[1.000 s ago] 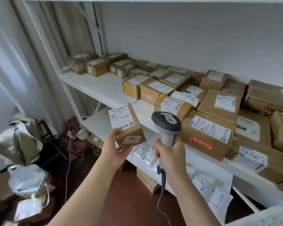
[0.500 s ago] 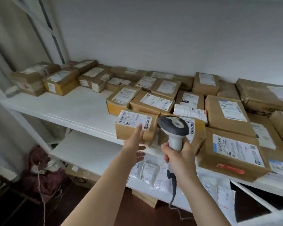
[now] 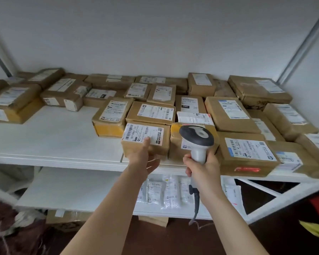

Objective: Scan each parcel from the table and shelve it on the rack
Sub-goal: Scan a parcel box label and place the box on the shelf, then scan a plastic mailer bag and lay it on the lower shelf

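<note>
Head view showed the cardboard parcel [image 3: 145, 139] on the white shelf [image 3: 50, 142], near edge, between taped labelled boxes [image 3: 226, 115]. Left hand [image 3: 145, 161], fingers relaxed, touched its front. Right hand [image 3: 203, 168] gripped the grey scanner [image 3: 196, 137]; plastic mailers [image 3: 162, 192] lay below.

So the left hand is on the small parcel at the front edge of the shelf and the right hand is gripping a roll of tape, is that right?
Not quite. The head view shows the right hand gripping a handheld barcode scanner, not a roll of tape. The rest holds: the left hand is on the small parcel at the front edge of the shelf.
</note>
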A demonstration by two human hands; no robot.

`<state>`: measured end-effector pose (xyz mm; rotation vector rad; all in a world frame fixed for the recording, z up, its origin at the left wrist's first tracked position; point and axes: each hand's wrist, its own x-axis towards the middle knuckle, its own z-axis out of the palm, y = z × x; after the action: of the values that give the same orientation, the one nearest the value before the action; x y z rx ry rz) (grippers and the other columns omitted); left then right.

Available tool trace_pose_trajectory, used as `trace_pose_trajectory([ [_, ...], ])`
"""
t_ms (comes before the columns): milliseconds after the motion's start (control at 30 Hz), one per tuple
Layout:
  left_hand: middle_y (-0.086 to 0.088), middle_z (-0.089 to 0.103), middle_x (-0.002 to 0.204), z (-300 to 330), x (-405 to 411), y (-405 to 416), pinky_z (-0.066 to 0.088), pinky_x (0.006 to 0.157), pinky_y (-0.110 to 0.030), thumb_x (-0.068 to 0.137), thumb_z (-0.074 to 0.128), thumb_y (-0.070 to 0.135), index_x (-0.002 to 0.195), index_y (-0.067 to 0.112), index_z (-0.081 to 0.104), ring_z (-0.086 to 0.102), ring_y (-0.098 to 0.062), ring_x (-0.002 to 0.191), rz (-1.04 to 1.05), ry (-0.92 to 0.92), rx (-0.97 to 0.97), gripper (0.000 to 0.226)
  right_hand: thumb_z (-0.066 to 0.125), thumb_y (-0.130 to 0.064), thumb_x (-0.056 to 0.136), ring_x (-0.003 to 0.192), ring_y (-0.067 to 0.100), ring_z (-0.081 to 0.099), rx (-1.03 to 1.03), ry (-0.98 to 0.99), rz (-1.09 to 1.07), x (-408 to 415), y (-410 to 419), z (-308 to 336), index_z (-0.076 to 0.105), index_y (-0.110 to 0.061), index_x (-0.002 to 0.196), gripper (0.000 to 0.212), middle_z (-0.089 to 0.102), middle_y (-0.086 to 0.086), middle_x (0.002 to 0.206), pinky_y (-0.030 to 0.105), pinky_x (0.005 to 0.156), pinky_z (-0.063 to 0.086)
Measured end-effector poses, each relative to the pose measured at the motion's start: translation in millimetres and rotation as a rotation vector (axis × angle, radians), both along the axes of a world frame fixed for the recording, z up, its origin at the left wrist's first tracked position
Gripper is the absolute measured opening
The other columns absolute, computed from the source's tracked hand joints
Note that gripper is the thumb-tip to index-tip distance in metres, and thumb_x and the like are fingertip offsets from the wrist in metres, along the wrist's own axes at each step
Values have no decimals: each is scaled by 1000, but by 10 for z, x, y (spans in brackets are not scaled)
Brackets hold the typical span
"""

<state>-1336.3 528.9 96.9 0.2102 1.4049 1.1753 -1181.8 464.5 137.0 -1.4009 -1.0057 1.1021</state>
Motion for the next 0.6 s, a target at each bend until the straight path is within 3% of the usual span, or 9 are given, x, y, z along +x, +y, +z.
trace_pose_trajectory([
  [100, -9, 60, 81, -73, 38, 4, 58, 69, -32, 87, 67, 50, 126, 12, 50, 59, -20, 63, 56, -93, 57, 58, 63, 1, 88, 48, 9, 48, 1, -18, -24, 53, -43, -15, 57, -12, 96, 17, 59, 6, 78, 23, 51, 44],
  [167, -9, 63, 94, -142, 122, -24, 59, 67, -31, 79, 71, 57, 129, 14, 47, 63, -20, 76, 125, -79, 92, 70, 64, 1, 88, 49, 9, 50, 3, -37, -41, 120, -84, -5, 57, -14, 95, 18, 59, 8, 79, 24, 52, 46],
  [233, -11, 61, 105, -211, 278, -117, 57, 67, -30, 71, 80, 53, 118, 13, 45, 63, -21, 85, 235, -24, 128, 71, 64, 0, 88, 50, 8, 50, 4, -30, -57, 217, -131, 15, 57, -13, 97, 18, 59, 8, 80, 22, 52, 47],
  [333, 0, 53, 76, -191, 608, -273, 48, 61, -31, 63, 87, 46, 84, 18, 40, 43, -14, 59, 277, 45, 192, 59, 64, 2, 88, 51, 9, 49, 12, -5, -91, 439, -215, 62, 58, -10, 99, 18, 58, 9, 80, 20, 51, 45],
  [433, 5, 48, 60, -43, 961, -323, 49, 88, -50, 76, 83, 28, 64, 19, 37, 37, -13, 55, 256, 84, 241, 48, 64, 1, 88, 52, 8, 49, 6, 29, -125, 735, -334, 149, 58, -9, 100, 17, 58, 9, 80, 20, 52, 45],
  [533, 1, 31, 60, 179, 1437, -345, 38, 71, -34, 89, 60, 6, 63, 17, 34, 28, -15, 56, 207, 143, 328, 38, 64, -1, 89, 51, 5, 50, 22, 61, -178, 1129, -478, 239, 58, -14, 103, 20, 59, 7, 80, 18, 53, 46],
  [600, 3, 31, 59, 327, 1868, -386, 34, 66, -24, 91, 50, 0, 65, 15, 35, 29, -9, 53, 169, 144, 415, 34, 66, -2, 89, 51, 3, 52, 33, 54, -223, 1484, -584, 291, 59, -16, 103, 21, 61, 5, 78, 17, 53, 47],
])
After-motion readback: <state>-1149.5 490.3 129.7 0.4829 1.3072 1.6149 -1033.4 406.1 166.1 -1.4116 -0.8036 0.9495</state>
